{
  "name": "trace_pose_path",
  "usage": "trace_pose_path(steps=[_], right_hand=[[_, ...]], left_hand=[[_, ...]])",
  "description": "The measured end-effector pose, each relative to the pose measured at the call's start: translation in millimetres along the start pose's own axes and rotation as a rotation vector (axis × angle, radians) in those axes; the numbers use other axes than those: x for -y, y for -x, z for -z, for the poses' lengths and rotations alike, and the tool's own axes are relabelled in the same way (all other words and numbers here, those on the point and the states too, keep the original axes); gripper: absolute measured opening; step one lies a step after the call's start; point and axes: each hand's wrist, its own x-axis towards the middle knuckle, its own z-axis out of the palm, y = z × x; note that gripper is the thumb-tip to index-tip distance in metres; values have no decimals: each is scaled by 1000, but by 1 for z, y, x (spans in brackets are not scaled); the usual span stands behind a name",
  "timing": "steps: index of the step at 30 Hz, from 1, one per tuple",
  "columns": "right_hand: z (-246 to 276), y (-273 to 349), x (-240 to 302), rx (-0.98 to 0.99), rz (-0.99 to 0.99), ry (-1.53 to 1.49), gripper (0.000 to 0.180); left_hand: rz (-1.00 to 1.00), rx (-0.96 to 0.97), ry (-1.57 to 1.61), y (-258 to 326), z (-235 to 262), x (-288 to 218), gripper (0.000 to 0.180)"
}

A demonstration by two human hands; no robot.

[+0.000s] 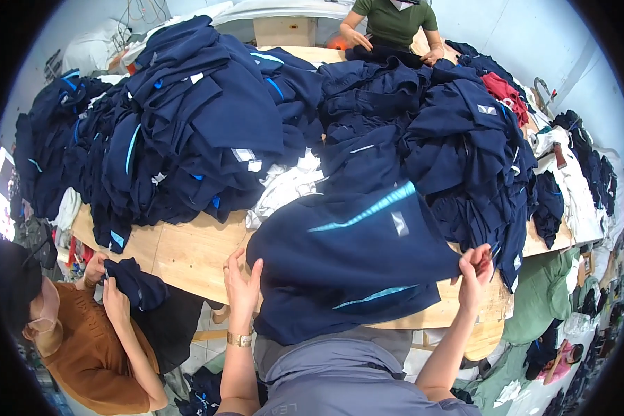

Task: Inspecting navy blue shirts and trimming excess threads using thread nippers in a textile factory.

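Note:
A navy garment [367,243] with light-blue stripes and a small pale patch spreads in front of me, above the near edge of the table. At its right corner, my right hand [473,277] is closed on the cloth. Something small and dark reddish shows at those fingers, too small to make out. My left hand [241,288], a watch on its wrist, is at the garment's left edge with fingers and thumb apart; whether it touches the cloth is hard to tell.
Large piles of navy garments [194,118] [457,132] cover the wooden table [187,249]. White scraps [288,187] lie between them. A co-worker in brown [93,340] handles dark cloth at left; another in green [395,24] works across the table. Green cloth [541,291] hangs at right.

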Motion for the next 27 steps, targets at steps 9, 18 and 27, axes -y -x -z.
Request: trace_pose_path(steps=[9, 18, 27], right_hand=[[-92, 60, -28, 615, 76, 597, 18], [-57, 79, -70, 150, -193, 455, 21], [-48, 52, -138, -40, -169, 741, 35]], left_hand=[[-260, 509, 535, -13, -106, -128, 31], [-564, 662, 187, 26, -185, -91, 54], [-497, 535, 340, 19, -162, -85, 8]])
